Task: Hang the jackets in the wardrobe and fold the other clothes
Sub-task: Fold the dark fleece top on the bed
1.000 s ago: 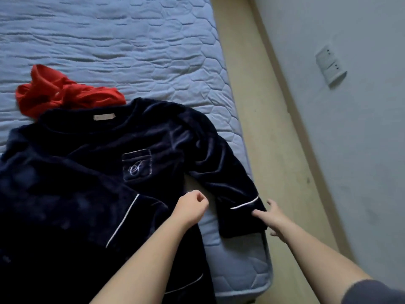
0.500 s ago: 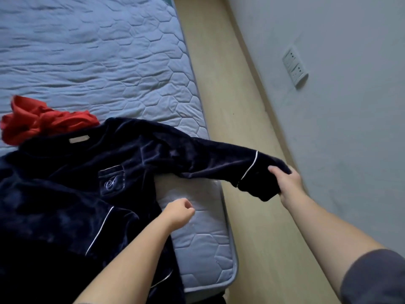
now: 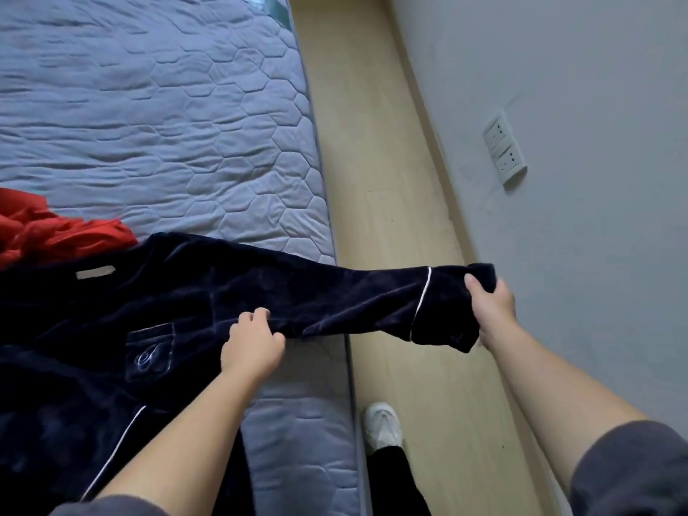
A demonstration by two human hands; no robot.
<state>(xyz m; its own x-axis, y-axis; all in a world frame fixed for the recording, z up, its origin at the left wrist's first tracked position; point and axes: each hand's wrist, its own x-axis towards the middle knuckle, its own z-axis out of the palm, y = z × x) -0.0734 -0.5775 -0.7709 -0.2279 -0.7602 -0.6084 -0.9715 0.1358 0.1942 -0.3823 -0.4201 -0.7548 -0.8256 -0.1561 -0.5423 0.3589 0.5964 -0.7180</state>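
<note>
Head view: my right hand (image 3: 491,310) grips the cuff (image 3: 446,303) of the navy top (image 3: 111,329), my left hand (image 3: 253,344) pinches its sleeve (image 3: 335,299) by the armpit, so it's taut for folding, I judge.

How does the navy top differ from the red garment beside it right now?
The navy top is spread out; the red garment is crumpled. Both hands grip the navy top's sleeve, left hand near the underarm, right hand at the cuff; the red garment is untouched. Both lie on the mattress.
</note>
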